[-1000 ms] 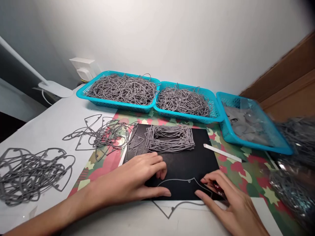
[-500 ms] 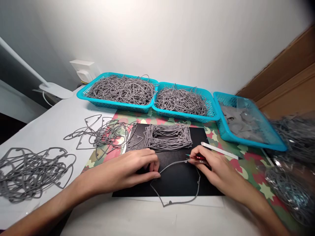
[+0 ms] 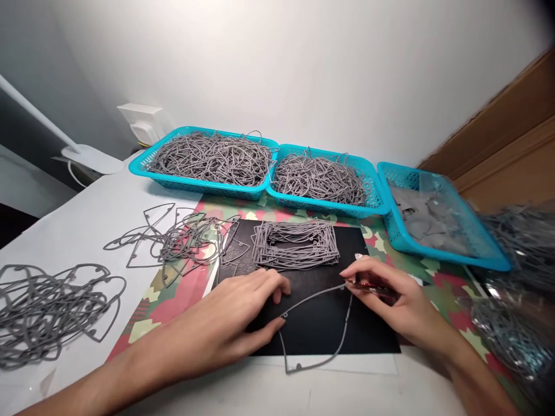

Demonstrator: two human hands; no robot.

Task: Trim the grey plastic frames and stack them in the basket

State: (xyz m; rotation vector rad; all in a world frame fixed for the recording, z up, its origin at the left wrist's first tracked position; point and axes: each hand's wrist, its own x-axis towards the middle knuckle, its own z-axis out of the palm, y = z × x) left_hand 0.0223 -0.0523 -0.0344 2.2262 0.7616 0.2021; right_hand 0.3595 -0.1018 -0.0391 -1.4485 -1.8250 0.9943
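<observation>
A thin grey gasket, a loop with small tabs, lies partly over a black board and spills past its front edge. My right hand pinches its upper right corner between thumb and fingertips. The same hand also keeps a slim red tool, whose kind I cannot make out. At the loop's left corner, the thumb of my left hand touches the gasket, with the forefinger curled apart from it. Behind both hands, a neat stack of gaskets sits on the black board.
Loose gaskets lie in a near-left pile and a left-middle pile. Blue baskets with gaskets, one left and one middle, stand along the wall. A right basket contains plastic bags. Bagged gaskets lie far right.
My right hand has shifted slightly right with the gasket's corner. My left thumb and forefinger have spread apart, and the gasket looks narrower. The tool's teal tip no longer shows.
</observation>
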